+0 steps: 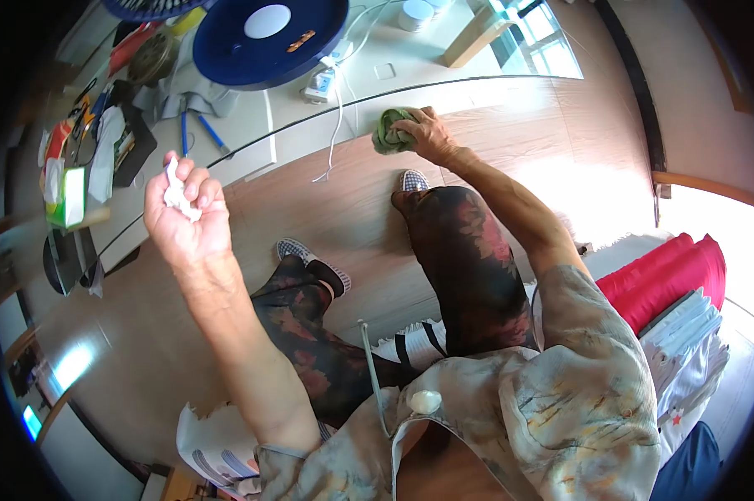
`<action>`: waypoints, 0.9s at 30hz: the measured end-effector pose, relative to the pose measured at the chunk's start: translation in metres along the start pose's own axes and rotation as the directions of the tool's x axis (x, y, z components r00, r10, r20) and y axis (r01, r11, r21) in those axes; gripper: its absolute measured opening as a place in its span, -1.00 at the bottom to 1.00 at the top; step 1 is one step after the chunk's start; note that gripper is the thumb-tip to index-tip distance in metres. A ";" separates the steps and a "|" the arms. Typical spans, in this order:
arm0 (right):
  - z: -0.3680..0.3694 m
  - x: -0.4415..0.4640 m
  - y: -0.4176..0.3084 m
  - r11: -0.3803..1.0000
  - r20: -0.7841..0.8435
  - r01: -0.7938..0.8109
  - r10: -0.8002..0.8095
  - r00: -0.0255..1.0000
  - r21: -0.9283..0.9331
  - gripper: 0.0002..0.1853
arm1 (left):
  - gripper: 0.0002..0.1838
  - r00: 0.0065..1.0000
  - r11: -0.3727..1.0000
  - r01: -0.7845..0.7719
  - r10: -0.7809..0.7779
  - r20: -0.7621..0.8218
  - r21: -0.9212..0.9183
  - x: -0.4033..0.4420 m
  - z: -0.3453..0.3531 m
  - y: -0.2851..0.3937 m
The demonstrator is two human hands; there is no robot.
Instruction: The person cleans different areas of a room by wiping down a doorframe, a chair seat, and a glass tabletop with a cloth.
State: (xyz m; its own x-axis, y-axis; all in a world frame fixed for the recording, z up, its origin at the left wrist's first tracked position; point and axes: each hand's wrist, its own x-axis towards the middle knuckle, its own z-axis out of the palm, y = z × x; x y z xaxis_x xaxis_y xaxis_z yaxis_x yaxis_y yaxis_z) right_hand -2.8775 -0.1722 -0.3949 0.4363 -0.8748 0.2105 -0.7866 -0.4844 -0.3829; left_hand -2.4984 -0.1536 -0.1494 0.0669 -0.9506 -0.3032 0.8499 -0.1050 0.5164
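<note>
My left hand [191, 219] is raised at the left with its palm turned up, fingers curled around a crumpled white tissue [176, 197]. Stretched forward past the glass table's front edge, my right hand [431, 135] grips a bunched green cloth [393, 132]. The cloth hangs over the floor, just short of the table edge. Closest to it on the table side is a white cable [338, 138] dangling over the edge.
On the glass table [427, 71] stand a dark blue round tray [218, 54], a wooden block [477, 40], scissors with blue handles [206, 129] and a green-and-white box [68, 199]. Red fabric [669, 271] and folded cloths [685, 351] lie at my right.
</note>
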 end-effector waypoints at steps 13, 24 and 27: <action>0.003 0.034 -0.010 0.976 0.405 0.206 -0.161 0.900 -0.069 -0.67 | -0.77 0.975 0.976 -0.138 0.165 -0.152 0.170 -0.001 0.005 0.006; -0.052 -0.079 0.030 0.728 0.507 -0.621 0.434 0.745 0.289 -0.53 | -0.76 0.981 0.980 -0.175 0.182 -0.071 0.098 -0.003 0.001 0.014; -0.037 -0.114 0.045 0.511 0.539 -0.817 0.623 0.567 0.268 -0.50 | -0.77 0.973 0.970 -0.202 0.214 -0.082 0.135 -0.004 0.004 0.012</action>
State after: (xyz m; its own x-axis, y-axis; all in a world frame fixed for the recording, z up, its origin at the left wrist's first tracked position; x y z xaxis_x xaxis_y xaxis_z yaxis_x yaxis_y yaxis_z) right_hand -2.9787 -0.0948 -0.4032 -0.0070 -0.7969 -0.6040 -0.6409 0.4672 -0.6090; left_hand -2.4907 -0.1524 -0.1385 0.2896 -0.9239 -0.2501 0.7405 0.0507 0.6701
